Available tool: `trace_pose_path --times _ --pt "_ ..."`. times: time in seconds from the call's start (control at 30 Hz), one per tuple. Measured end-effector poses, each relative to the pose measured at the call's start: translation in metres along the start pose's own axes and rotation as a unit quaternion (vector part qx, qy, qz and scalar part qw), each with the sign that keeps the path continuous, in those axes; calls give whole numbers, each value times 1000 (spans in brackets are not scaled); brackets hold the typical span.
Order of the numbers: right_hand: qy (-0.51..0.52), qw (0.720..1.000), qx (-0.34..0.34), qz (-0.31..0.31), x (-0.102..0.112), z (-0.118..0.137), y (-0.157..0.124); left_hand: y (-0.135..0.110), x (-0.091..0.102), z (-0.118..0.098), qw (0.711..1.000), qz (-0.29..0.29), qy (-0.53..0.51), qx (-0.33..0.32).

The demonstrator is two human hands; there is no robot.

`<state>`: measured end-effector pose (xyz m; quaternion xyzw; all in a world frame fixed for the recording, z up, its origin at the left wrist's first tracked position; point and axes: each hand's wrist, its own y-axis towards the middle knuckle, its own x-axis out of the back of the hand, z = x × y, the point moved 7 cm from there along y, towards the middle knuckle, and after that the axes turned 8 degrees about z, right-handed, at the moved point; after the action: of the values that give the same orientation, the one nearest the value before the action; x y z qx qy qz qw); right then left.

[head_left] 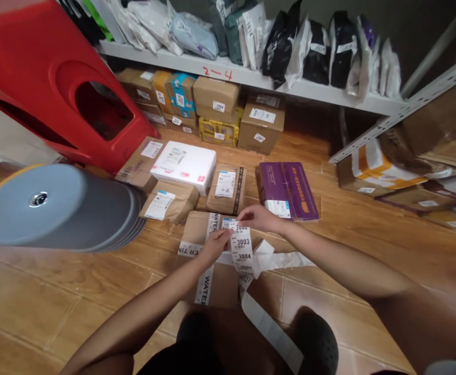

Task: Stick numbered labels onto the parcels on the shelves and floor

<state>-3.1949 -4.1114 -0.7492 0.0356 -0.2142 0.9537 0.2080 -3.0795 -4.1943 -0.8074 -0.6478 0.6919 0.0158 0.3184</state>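
A strip of white number labels (243,242), printed 3003, 3004 and onward, hangs between my hands over a large cardboard box (223,286). My left hand (216,245) pinches the strip's left edge near its top. At the top end, the fingers of my right hand (262,217) are closed on the strip by the label 3002. Below, the strip folds over, and a long blank backing tail (269,325) runs down between my knees. White tape printed with lettering crosses the box. A whitish crumpled strip (284,261) lies to the right of the box.
Beyond the box lie a small brown parcel (226,190), a purple box (290,190), a white box (184,164) and another brown parcel (169,200). A grey-blue round stool (63,208) and a red stool (67,78) stand left. Shelves (251,78) with bagged parcels rise behind.
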Motion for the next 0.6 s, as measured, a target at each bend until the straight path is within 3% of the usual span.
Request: trace_pose_path --times 0.23,0.47,0.53,0.6 --pt "40 996 -10 -80 -5 -11 8 3 22 -9 996 -76 24 -51" --pt "17 988 22 -149 -21 -38 8 3 40 9 973 -148 175 -27" --pt "5 980 27 -196 -12 -47 8 4 48 12 962 -143 230 -10" --pt "6 966 30 -257 13 -57 5 6 63 5 945 -134 297 2"
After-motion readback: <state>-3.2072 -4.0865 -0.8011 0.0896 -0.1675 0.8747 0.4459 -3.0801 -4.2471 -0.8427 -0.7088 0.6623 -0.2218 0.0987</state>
